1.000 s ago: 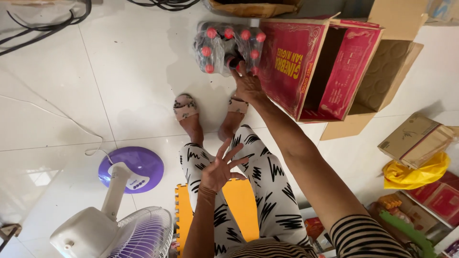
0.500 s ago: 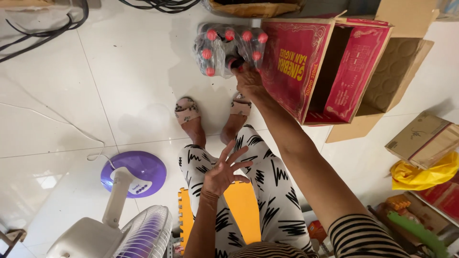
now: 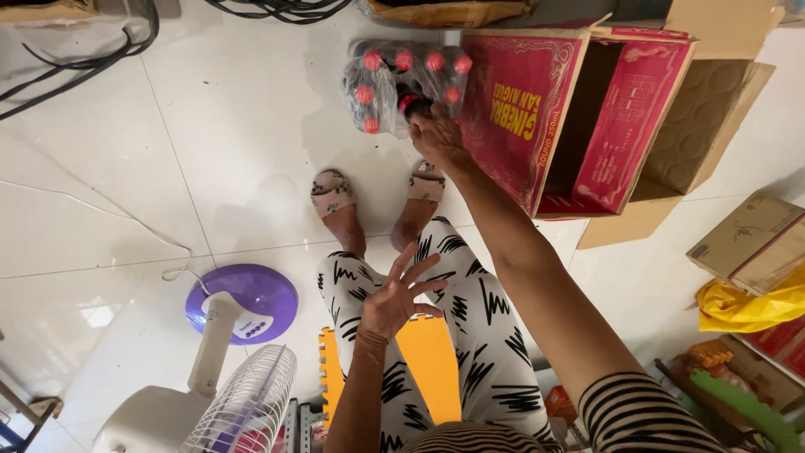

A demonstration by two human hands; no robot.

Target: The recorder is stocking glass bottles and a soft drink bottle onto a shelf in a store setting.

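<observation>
Looking down from the head camera: the right hand (image 3: 436,138) grips one red-capped bottle (image 3: 412,102) in a shrink-wrapped pack of bottles (image 3: 386,80) on the white tile floor (image 3: 210,134), beside an open red carton (image 3: 579,117). The left hand (image 3: 396,298) hovers with fingers spread over the knees, empty.

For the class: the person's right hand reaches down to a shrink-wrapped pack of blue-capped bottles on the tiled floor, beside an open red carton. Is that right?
Not quite. In the head view the bottle caps are red, not blue. The right hand does reach the shrink-wrapped pack on the tiled floor, beside the open red carton.
</observation>
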